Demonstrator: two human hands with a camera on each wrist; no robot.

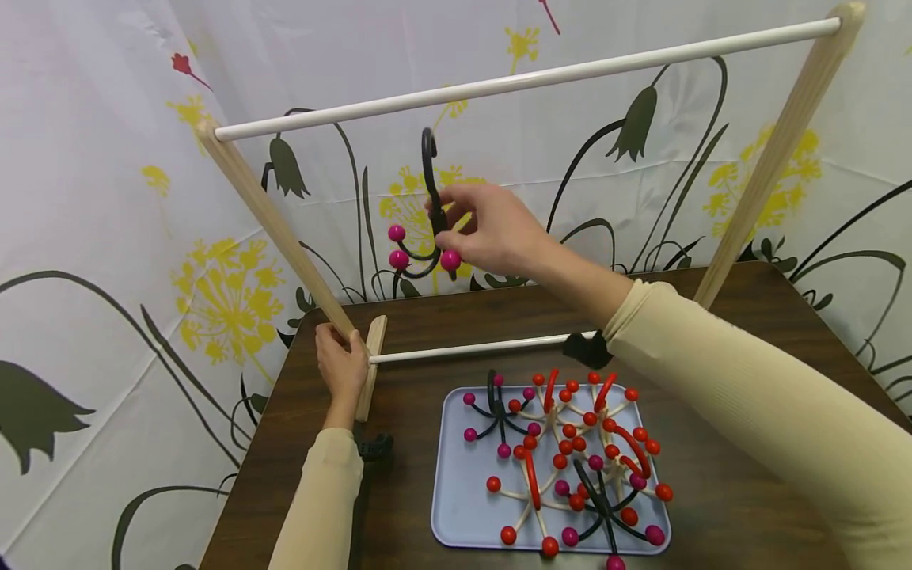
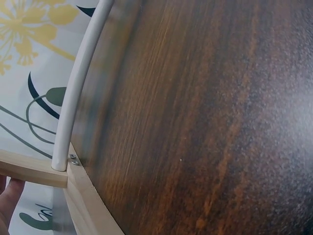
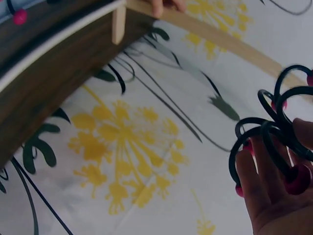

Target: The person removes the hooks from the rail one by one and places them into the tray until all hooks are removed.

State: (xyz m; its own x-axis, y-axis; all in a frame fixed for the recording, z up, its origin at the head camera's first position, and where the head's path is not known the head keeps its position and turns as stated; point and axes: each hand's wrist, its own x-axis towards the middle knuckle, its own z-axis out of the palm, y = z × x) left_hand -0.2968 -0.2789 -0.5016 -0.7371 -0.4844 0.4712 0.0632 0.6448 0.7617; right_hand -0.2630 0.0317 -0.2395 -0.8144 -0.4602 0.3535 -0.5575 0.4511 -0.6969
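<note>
My right hand (image 1: 492,226) pinches the stem of a black multi-arm hook (image 1: 431,170) between thumb and fingers. Its curved top points up, just under the white upper rod (image 1: 527,81) of a wooden frame. Magenta balls (image 1: 399,259) tip its lower arms; in the right wrist view those black arms (image 3: 266,132) curl around the fingers. Low on the frame's left wooden post (image 1: 274,226), my left hand (image 1: 343,368) grips the wood close to the foot (image 1: 372,368). Only a bit of that hand (image 2: 10,198) enters the left wrist view.
A pale blue-grey tray (image 1: 456,507) lies on the dark wooden table (image 1: 285,491), bearing more hooks: black with magenta balls and cream-armed red ones (image 1: 532,479). The frame's lower white rod (image 1: 484,347) crosses behind it. A flowered curtain (image 1: 85,198) hangs behind.
</note>
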